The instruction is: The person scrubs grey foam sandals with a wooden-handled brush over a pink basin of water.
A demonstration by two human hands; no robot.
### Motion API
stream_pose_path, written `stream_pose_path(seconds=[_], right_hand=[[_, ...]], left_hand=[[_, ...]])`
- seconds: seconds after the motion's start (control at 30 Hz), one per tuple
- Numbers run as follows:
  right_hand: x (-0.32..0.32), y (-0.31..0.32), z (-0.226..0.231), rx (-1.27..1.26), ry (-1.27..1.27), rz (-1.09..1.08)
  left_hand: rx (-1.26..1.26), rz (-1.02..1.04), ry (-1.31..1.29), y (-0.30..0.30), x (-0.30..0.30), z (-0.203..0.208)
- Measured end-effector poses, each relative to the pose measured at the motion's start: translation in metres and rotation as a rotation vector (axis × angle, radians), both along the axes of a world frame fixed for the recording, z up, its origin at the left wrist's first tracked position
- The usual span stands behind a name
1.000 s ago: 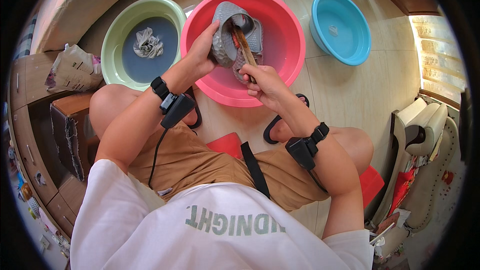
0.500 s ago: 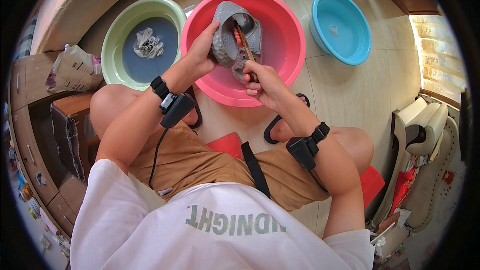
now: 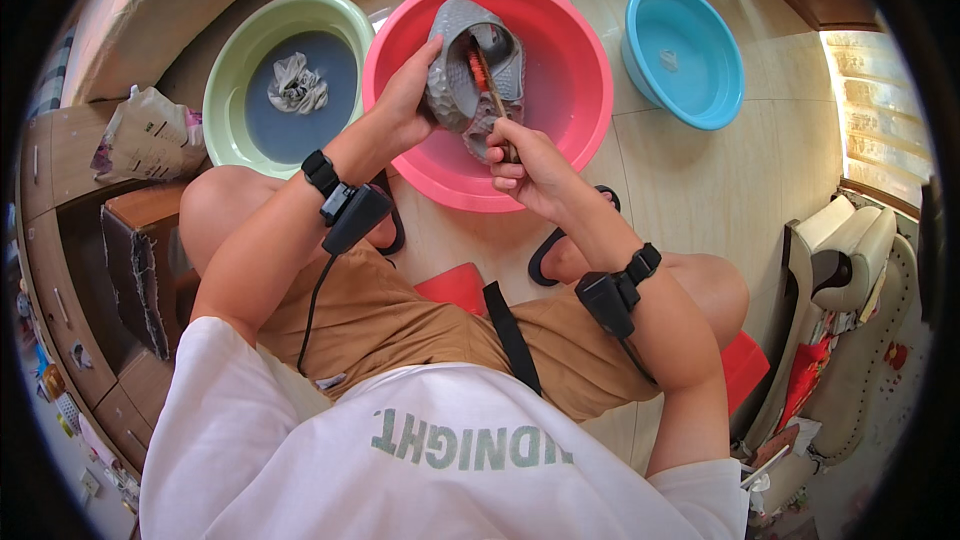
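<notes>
My left hand (image 3: 406, 98) grips a grey textured slipper (image 3: 452, 90) by its side, tilted over the pink basin (image 3: 588, 90). In my right hand (image 3: 535, 168) is a scrubbing brush (image 3: 497, 98) with a slim brown handle and red bristles. The bristle end sits inside the slipper's opening, against its inner side. More grey bumpy slipper material (image 3: 480, 140) shows below and to the right; I cannot tell whether it is a second slipper. Cloudy water lies in the basin beneath.
Left of the pink basin stands a green basin (image 3: 220, 110) with dark water and a wet, pale cloth (image 3: 297, 85). A blue basin (image 3: 727, 115) is on the tiled floor to the right. A torn brown box (image 3: 140, 260) and wooden cabinet (image 3: 85, 155) flank my left side.
The brush has shifted slightly inside the slipper, its red bristles showing more. The slipper and both hands have moved very little.
</notes>
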State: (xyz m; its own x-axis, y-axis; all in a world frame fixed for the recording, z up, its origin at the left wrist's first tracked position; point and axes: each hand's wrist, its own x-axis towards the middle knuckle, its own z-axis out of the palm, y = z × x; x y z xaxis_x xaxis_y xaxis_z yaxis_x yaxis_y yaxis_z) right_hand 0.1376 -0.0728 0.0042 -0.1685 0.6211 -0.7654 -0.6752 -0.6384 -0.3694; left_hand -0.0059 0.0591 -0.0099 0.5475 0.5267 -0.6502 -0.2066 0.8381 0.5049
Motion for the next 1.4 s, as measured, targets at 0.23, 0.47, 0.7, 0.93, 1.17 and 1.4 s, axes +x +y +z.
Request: stream_pose_path(seconds=[0.23,0.47,0.7,0.93,1.17,1.4], right_hand=[[0.0,0.0,0.002,-0.002,0.02,0.013],[0.001,0.001,-0.002,-0.029,0.085,0.015],[0.003,0.001,0.0,-0.019,0.244,0.039],[0.009,0.001,0.022,0.066,0.326,0.128],[0.013,-0.001,0.03,0.149,0.352,0.118],[0.015,0.001,0.026,0.181,0.455,0.108]], left_hand=[[0.008,0.0,0.008,0.0,0.0,0.003],[0.026,-0.023,0.003,0.001,-0.001,0.001],[0.015,-0.028,-0.052,0.0,-0.002,0.002],[0.036,-0.009,-0.051,-0.003,-0.001,0.022],[0.124,0.02,-0.151,0.002,-0.006,0.047],[0.156,0.019,-0.174,0.005,-0.005,0.043]])
